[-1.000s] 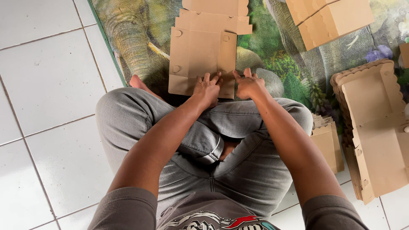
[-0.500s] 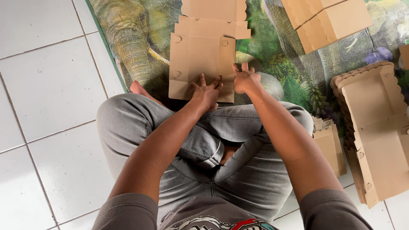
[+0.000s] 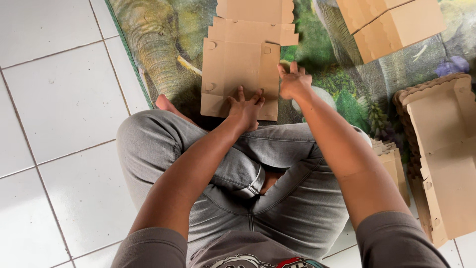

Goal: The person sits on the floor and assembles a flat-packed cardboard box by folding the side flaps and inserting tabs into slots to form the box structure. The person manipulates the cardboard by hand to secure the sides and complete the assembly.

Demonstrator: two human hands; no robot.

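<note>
A flat brown die-cut cardboard box blank [image 3: 241, 69] lies on the animal-print mat [image 3: 163, 54] in front of my crossed legs. My left hand [image 3: 245, 106] presses flat on the blank's near edge with fingers spread. To its right, my right hand [image 3: 294, 82] rests at the blank's right edge, fingers loosely curled and touching the side flap. Neither hand lifts anything.
Assembled or folded cardboard boxes [image 3: 391, 25] sit at the top right. A stack of flat blanks [image 3: 441, 149] lies at the right, and a smaller pile [image 3: 391, 159] by my right knee. White floor tiles [image 3: 59, 109] spread to the left. My bare foot [image 3: 166, 104] pokes out.
Both hands slid forward along the cardboard blank and the blank shifted away from my legs. The right hand moved from the near edge to the right side.
</note>
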